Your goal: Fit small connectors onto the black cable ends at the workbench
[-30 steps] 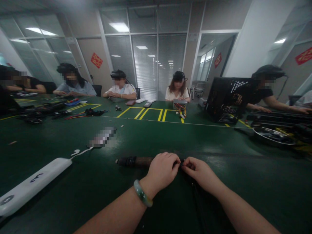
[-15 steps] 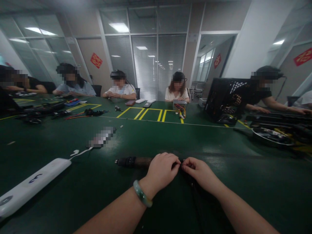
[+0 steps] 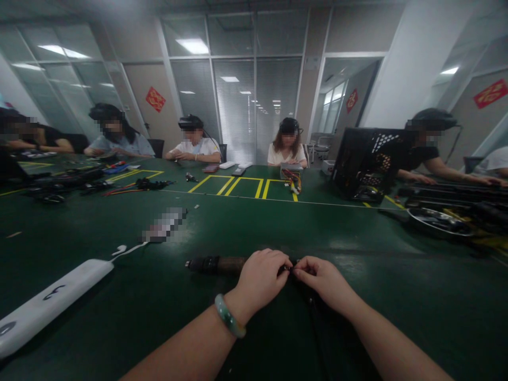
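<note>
A dark cylindrical tool [image 3: 216, 265], which looks like an electric screwdriver, lies on the green table with its metal tip to the left and a brown body. My left hand [image 3: 262, 278] is closed over its right end, fingers bent down; a green bangle is on that wrist. Close by, my right hand [image 3: 323, 280] is in a pinch, its fingertips almost meeting the left ones at the tool's end. What the right fingers grip is too small and dark to make out. A dark strip or cord [image 3: 313, 312] runs from under the right hand toward me.
At left lie a white power bank-like case [image 3: 55, 304], a white cable [image 3: 129, 250] and a phone [image 3: 165, 225]. Farther off are black cables [image 3: 148, 184], a power supply [image 3: 291, 172], a black computer case [image 3: 367, 164] and a metal dish [image 3: 438, 221]. Several people sit around the table.
The view has shifted slightly. My hands stay at the tool's right end, and a small shiny bit now shows between the left fingertips.
</note>
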A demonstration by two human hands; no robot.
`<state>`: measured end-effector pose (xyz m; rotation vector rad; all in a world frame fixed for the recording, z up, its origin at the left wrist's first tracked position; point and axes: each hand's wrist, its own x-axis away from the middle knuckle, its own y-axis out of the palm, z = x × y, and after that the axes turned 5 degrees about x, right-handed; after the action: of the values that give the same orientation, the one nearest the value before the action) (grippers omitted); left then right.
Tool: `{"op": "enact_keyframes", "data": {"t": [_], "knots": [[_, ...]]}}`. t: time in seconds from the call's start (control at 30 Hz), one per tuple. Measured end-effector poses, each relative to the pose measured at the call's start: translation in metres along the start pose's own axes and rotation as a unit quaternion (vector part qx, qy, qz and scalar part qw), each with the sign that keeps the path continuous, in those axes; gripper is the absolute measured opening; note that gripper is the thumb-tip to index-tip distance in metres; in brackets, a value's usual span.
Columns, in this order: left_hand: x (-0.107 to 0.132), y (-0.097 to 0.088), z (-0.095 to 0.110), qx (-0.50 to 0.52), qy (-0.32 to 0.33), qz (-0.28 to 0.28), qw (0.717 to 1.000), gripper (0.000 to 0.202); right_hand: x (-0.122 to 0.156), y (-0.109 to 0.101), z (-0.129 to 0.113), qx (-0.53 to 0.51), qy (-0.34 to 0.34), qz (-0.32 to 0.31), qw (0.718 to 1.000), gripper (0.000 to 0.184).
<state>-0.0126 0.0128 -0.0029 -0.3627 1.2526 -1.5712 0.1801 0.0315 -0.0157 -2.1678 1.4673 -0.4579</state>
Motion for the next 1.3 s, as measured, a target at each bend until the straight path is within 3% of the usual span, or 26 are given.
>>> {"op": "enact_keyframes", "data": {"t": [0.7,0.97,1.3], "knots": [[0.0005,-0.0031,0.0022,-0.008,0.008,-0.017,1.000,0.012,-0.0019,0.0022,0.0039,0.012,-0.029,-0.004,0.999,0.015],[0.0011,-0.0054,0.0036,-0.007,0.004,-0.013,1.000,0.010,0.0002,-0.0023,0.0021,-0.006,-0.048,-0.050,0.998,0.017],[0.0005,-0.0028,0.0008,0.013,-0.004,-0.008,1.000,0.009,-0.0005,-0.0010,-0.0056,0.004,-0.025,-0.015,1.000,0.016]]}}
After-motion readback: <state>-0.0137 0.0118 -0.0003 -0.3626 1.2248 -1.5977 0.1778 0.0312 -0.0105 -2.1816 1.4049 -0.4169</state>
